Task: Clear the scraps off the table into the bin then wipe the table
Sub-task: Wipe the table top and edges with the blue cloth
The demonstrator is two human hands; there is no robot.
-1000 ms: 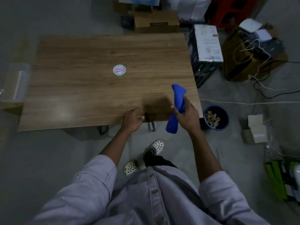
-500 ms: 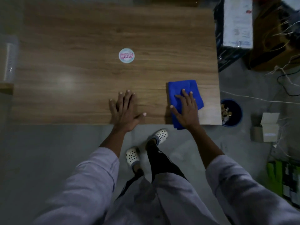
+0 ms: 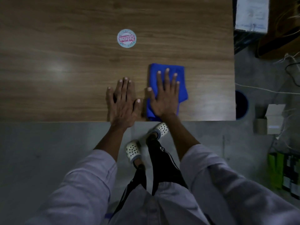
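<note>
Since half a second ago, the folded blue cloth [image 3: 182, 75] and the right hand [image 3: 165, 96] on it have shifted left across the rectangular wood-grain laminate table [image 3: 65, 95], ending just beside the left hand [image 3: 121, 103]. Table surface: smooth, brown, with a soft glare patch. Cloth: soft-napped, roughly rectangular, flat near the front edge. Right hand presses it palm down, fingers straight and slightly spread. Left hand lies flat on bare wood, fingers close together, thumb out. Dark blue round bin [image 3: 241, 104] stands on the floor, partly hidden by the table's right edge. Round white sticker [image 3: 126, 38] with red print lies further back.
</note>
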